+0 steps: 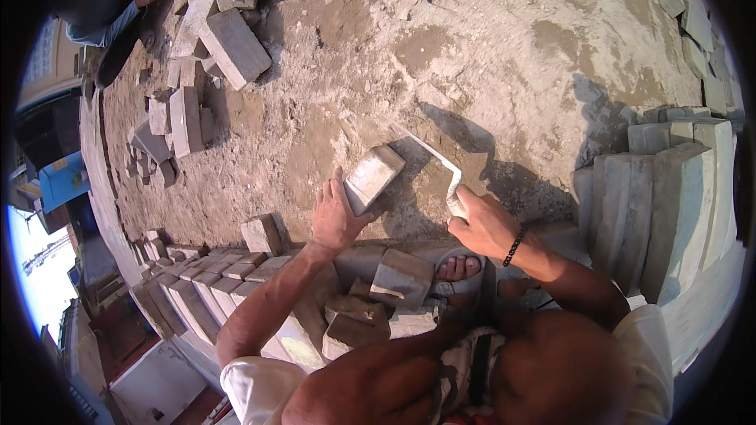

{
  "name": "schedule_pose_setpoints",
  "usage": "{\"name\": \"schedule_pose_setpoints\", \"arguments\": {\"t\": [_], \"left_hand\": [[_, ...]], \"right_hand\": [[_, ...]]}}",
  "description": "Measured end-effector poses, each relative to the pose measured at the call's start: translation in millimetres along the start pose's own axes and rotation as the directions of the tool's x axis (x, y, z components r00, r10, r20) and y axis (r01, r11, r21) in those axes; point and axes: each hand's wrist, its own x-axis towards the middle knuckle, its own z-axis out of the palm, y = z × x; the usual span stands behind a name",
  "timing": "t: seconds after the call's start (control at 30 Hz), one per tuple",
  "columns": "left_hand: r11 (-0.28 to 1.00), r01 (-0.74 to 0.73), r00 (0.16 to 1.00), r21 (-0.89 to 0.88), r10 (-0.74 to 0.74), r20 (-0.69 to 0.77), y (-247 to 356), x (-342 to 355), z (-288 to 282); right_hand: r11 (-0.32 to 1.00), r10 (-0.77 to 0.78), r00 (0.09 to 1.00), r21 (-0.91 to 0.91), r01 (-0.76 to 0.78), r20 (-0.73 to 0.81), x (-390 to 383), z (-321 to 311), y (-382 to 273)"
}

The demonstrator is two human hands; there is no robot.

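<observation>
A pale grey paving brick (pixel 376 176) stands tilted on the dusty ground in front of me. My left hand (pixel 337 216) grips its near left end, thumb at the lower corner and fingers along the left side; part of the fingers is hidden. In my right hand (pixel 487 222) is a trowel (pixel 454 181), its whitish handle wrapped by my fingers. The thin blade slants up and left, just right of the brick and apart from it, seen nearly edge-on over the soil.
Loose bricks (pixel 235 47) lie heaped at the upper left, near another person (pixel 110 8). Rows of bricks (pixel 197 283) run along the lower left. Stacked slabs (pixel 654 205) stand at the right. By my foot (pixel 458 267) lie more bricks (pixel 402 279).
</observation>
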Motion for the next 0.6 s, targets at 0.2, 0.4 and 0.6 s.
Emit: {"name": "schedule_pose_setpoints", "arguments": {"t": [0.2, 0.4, 0.6], "left_hand": [[0.985, 0.167, 0.98, -0.032, -0.162, 0.112, -2, 2, -6], [0.938, 0.174, 0.972, -0.298, -0.116, 0.204, 9, 9, -41], [0.742, 0.066, 0.965, -0.667, 0.122, 0.231, 3, 1, -70]], "right_hand": [[0.985, -0.114, 0.99, -0.119, 0.123, 0.078, -21, 4, -18], [0.979, 0.07, 0.997, -0.19, -0.071, -0.013, 13, -1, 33], [0.978, -0.007, 0.998, 0.207, 0.019, -0.062, -22, -59, -26]]}}
